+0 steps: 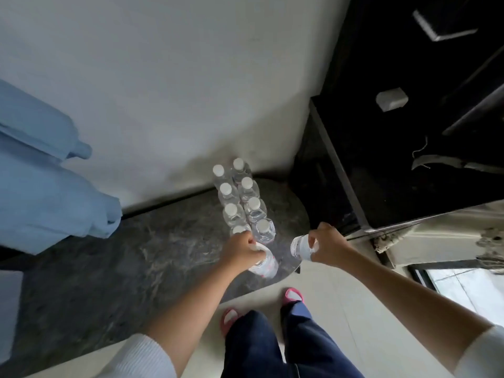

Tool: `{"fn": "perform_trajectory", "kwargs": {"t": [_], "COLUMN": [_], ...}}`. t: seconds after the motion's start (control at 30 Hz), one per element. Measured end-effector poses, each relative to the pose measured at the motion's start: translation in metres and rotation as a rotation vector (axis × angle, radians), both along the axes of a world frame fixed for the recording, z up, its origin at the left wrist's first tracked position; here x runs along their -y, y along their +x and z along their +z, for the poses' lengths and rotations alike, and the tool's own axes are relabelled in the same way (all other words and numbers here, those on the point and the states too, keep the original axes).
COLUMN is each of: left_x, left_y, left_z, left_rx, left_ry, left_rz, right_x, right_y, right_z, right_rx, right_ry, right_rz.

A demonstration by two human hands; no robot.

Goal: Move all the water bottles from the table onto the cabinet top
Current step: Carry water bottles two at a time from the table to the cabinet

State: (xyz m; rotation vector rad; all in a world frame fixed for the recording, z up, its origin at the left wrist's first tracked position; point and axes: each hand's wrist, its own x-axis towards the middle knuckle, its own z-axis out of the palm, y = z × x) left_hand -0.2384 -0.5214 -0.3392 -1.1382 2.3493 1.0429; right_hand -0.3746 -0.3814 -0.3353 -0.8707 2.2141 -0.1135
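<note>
By white wall (169, 77), dark marble table (136, 255)

Both my arms reach forward and down, bare from the pushed-up white sleeves to the wrists. My left hand (241, 248) is knuckles-up, fingers curled over the top of a water bottle (264, 264) and gripping it. My right hand (328, 245), off to the side and apart from the left, has its fingers wrapped round a second bottle (300, 246), which lies tilted in my grip
</note>
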Motion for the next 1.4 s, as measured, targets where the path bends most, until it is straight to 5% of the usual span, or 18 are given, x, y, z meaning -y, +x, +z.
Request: {"fn": "perform_trajectory", "kwargs": {"t": [0.53, 0.93, 1.4], "left_x": [0.014, 0.095, 0.120], "left_y": [-0.132, -0.207, -0.224], "left_z": [0.010, -0.035, -0.060], "left_rx": [-0.111, 0.093, 0.211], "left_ry": [-0.045, -0.191, -0.166], "left_rz": [-0.072, -0.361, -0.444], "right_x": [-0.003, 0.079, 0.105], "right_y": [-0.029, -0.069, -0.086], "right_z": [-0.004, -0.060, -0.080], "right_rx": [0.045, 0.058, 0.083], "right_ry": [0.025, -0.057, -0.083], "right_rz": [-0.163, -0.282, -0.311]}}
